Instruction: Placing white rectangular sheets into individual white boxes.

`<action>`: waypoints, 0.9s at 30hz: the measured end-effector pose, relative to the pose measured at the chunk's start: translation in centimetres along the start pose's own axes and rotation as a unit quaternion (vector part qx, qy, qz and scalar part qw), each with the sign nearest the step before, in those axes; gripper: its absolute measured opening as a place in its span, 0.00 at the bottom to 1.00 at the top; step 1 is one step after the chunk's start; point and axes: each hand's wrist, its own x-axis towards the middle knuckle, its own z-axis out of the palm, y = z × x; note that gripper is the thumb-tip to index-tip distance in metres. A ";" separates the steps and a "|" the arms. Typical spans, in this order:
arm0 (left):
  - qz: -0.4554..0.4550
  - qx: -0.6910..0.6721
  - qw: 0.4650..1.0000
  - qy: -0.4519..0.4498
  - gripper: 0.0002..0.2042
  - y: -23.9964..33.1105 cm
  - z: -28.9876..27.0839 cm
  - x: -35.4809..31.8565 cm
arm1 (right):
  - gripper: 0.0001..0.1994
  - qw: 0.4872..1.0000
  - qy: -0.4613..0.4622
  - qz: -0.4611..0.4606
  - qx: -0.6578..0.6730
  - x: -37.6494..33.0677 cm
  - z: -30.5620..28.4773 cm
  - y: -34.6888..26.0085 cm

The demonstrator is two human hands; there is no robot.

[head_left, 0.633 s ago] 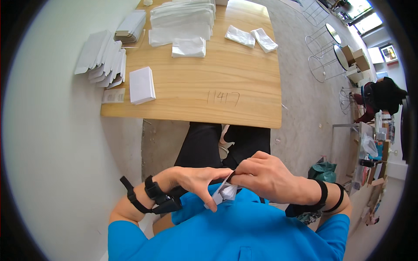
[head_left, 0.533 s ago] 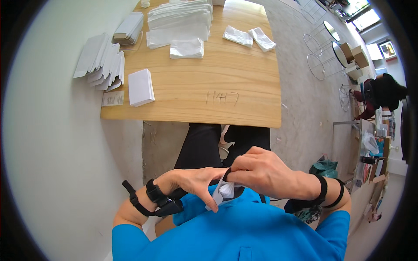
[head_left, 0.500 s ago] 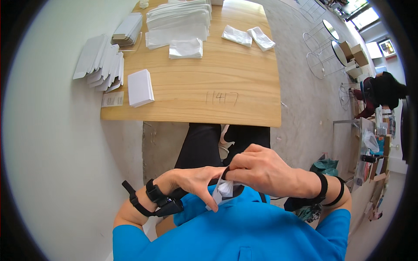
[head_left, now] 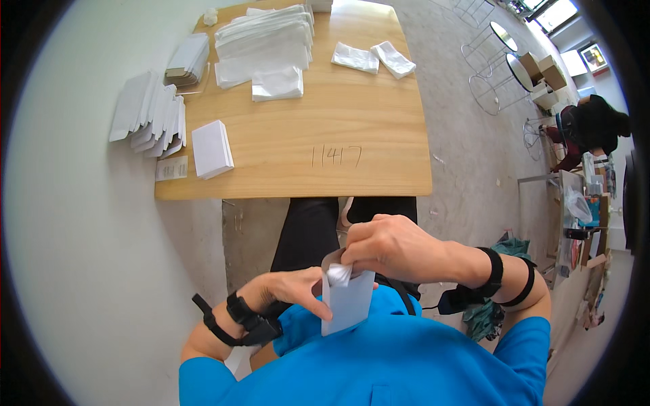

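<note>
Above my lap, in front of my blue shirt, my left hand [head_left: 302,289] grips a small white carton [head_left: 350,308] by its left side, thumb across the front. The carton stands roughly upright with its top open and a flap raised at the back. A folded white sheet [head_left: 339,274] pokes out of the opening; its lower part is hidden inside. My right hand [head_left: 387,247] is over the opening, fingers closed at the upper end of the sheet. Its fingertips are partly hidden.
On the wooden table [head_left: 379,176] lie stacked white sheets [head_left: 264,51], smaller folded pieces [head_left: 355,57], a white box-like block [head_left: 212,149] and flat cartons [head_left: 139,111] along the left wall. Round stools [head_left: 518,72] and another person [head_left: 592,128] are at the right.
The carton has turned so its white front faces up toward me. My right hand has shifted slightly left at its opening. The view has tilted a little.
</note>
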 end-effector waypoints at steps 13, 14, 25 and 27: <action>-0.078 0.396 0.816 0.413 0.35 5.8 -12.8 0.2 | 0.10 0.803 0.294 0.341 0.390 1.1 10.1 16.3; -0.079 0.403 0.816 0.406 0.35 6.1 -13.2 1.3 | 0.10 0.767 0.357 0.349 0.403 1.1 11.8 18.4; -0.128 0.712 0.538 0.432 0.59 2.1 -14.5 4.3 | 0.19 0.746 0.367 0.476 0.286 3.3 12.8 20.0; -0.119 0.703 0.569 0.409 0.58 2.7 -14.6 4.3 | 0.21 0.714 0.337 0.497 0.362 3.1 11.3 19.4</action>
